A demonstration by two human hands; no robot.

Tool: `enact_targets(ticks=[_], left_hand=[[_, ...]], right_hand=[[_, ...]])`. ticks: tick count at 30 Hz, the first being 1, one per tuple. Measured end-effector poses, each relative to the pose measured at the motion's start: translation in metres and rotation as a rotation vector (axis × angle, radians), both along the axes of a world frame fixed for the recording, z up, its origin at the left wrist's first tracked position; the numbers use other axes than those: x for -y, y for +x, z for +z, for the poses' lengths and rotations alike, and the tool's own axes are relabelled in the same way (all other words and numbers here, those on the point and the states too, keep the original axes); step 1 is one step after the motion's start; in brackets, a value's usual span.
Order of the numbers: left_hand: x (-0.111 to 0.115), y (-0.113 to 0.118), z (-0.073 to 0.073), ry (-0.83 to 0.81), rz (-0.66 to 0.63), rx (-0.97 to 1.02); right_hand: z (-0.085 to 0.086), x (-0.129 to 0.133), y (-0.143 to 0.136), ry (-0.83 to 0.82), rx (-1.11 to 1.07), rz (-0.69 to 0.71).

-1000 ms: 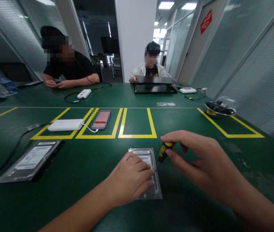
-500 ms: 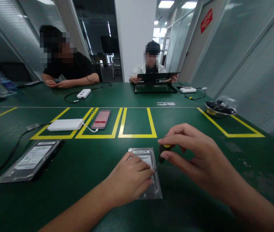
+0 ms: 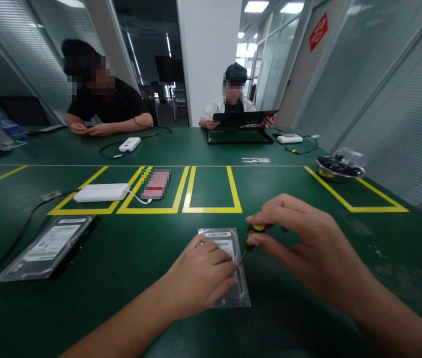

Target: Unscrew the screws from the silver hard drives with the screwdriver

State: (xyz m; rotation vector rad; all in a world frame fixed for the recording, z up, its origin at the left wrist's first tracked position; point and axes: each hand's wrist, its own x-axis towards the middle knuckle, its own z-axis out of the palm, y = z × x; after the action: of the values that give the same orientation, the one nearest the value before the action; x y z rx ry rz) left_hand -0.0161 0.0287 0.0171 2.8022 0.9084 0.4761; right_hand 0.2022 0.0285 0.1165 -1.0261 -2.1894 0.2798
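Note:
A silver hard drive (image 3: 242,293) with a white label lies on the green table, its middle hidden under my left hand (image 3: 201,278). That hand rests across the drive with fingers bent and close together, holding it down. My right hand (image 3: 296,238) pinches the dark and yellow handle of a small screwdriver (image 3: 250,237) between thumb and fingers. The screwdriver leans, its thin shaft running down to the drive's right edge beside my left fingertips. Whether the tip sits in a screw cannot be made out.
Another hard drive (image 3: 52,243) lies at left, near a black cable and a white power bank (image 3: 101,192) wired to a phone (image 3: 156,184). A metal bowl (image 3: 339,171) of dark parts stands at right. Across the table sit two people, one holding a black panel (image 3: 244,119).
My right hand has shifted very slightly to the right, and the screwdriver handle looks turned, with more yellow marking showing. My left hand and the hard drive stay in place.

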Motion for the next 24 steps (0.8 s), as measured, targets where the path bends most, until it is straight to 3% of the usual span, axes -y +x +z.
enact_targets(ticks=[7,15,24], left_hand=[[-0.0002,-0.0001,0.0001,0.010,-0.002,-0.002],[0.0002,0.0000,-0.0006,0.023,-0.002,0.005],[-0.0008,0.0000,-0.0018,0.020,-0.003,0.008]], right_hand=[[0.0006,0.0020,0.0016,0.008,-0.012,0.042],[-0.0030,-0.0024,0.0010,0.050,0.015,-0.031],[-0.0005,0.0020,0.0051,-0.002,0.015,0.000]])
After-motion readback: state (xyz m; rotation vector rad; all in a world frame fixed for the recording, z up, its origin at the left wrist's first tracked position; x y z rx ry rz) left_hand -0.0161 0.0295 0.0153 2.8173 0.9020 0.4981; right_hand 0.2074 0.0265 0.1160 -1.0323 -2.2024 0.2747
